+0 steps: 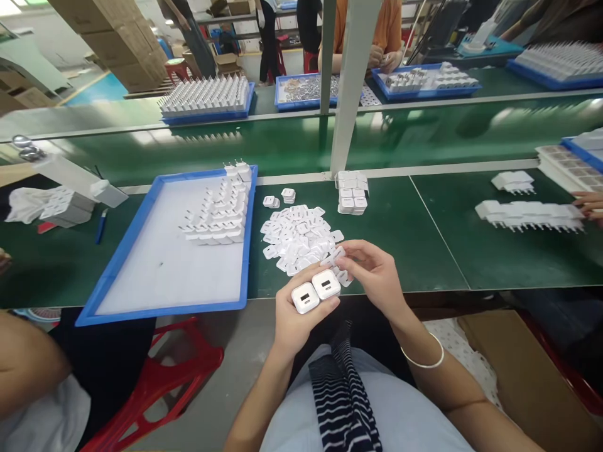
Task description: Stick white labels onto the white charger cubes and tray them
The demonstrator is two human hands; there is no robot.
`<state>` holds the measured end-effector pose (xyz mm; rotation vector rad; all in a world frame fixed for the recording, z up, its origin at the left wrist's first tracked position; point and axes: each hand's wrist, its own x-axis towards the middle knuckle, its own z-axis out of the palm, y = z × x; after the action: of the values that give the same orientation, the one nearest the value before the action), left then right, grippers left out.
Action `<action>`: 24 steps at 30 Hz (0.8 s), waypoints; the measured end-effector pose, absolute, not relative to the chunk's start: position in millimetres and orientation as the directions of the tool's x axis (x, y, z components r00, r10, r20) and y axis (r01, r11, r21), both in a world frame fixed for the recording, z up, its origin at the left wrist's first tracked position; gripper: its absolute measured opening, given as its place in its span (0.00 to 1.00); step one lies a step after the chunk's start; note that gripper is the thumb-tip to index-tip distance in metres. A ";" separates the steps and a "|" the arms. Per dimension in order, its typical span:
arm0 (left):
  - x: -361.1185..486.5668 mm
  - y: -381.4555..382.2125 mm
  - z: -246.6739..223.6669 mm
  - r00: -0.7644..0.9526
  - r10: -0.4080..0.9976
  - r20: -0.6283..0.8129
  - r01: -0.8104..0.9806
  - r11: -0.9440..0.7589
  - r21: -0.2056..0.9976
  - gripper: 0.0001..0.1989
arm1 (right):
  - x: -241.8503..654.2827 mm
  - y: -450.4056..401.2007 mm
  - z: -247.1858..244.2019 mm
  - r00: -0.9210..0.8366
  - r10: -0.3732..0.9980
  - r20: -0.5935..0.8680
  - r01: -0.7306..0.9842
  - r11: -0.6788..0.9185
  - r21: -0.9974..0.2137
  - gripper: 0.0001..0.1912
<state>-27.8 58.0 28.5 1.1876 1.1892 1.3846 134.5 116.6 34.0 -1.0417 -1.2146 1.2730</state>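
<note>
Two white charger blocks (315, 291) sit side by side in my left hand (294, 317), their port faces turned up toward me. My right hand (374, 273) pinches a small white flat piece (333, 257) at the near right edge of a heap of similar white pieces (299, 235). Beyond the heap stand two small white stacks (288, 195). A block of stacked white pieces (352, 192) stands farther right, near the metal post. To the left, a blue-rimmed tray (247, 270) holds rows of white chargers (221, 216) with pins upward.
A white clamp-like fixture (78, 179) and a blue pen (101, 226) lie at the left. Chargers (530, 215) line the bench at the right, near another person's hand (591, 204). A metal post (351, 94) rises ahead; a red stool (188, 358) stands below left.
</note>
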 end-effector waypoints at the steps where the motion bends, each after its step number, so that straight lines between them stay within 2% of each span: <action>1: -27.4 57.0 31.4 -0.114 0.982 0.150 0.010 -0.150 0.989 0.22 | 137.9 113.0 35.9 -0.067 0.993 0.097 -0.060 0.093 -0.994 0.09; 5: -25.2 54.8 39.4 -0.112 0.927 0.358 0.213 -0.329 0.920 0.24 | 151.3 100.0 44.8 -0.018 0.975 0.223 0.083 0.224 -0.971 0.04; 7: -23.5 58.0 37.1 -0.100 0.909 0.404 0.263 -0.367 0.892 0.25 | 155.0 102.3 42.7 0.003 0.968 0.250 0.109 0.248 -0.963 0.04; 10: -21.2 69.7 23.1 -0.167 0.904 0.393 0.288 -0.336 0.897 0.22 | 158.7 120.1 22.5 0.032 0.973 0.227 0.202 0.216 -0.955 0.06; 14: -23.9 84.8 -1.2 -0.353 0.892 0.282 0.233 -0.208 0.950 0.20 | 170.9 135.8 -15.5 0.067 0.982 0.177 0.320 0.147 -0.936 0.09; 17: -31.2 86.8 -11.9 -0.364 0.908 0.207 0.191 -0.145 0.971 0.21 | 180.7 123.3 -27.0 -0.109 0.973 0.202 0.374 0.229 -0.899 0.08; 21: -37.7 83.5 -16.7 -0.316 0.931 0.182 0.181 -0.129 0.975 0.22 | 183.7 103.4 -23.7 -0.387 0.882 0.268 0.527 0.450 -0.721 0.16; 24: -37.2 81.7 -17.8 -0.305 0.935 0.184 0.191 -0.129 0.973 0.21 | 181.1 99.7 -23.0 -0.438 0.845 0.306 0.596 0.528 -0.605 0.10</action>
<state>-37.2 81.7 -17.8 1.2854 1.5016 1.4905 181.1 99.7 -23.0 -1.1649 -2.1837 0.5557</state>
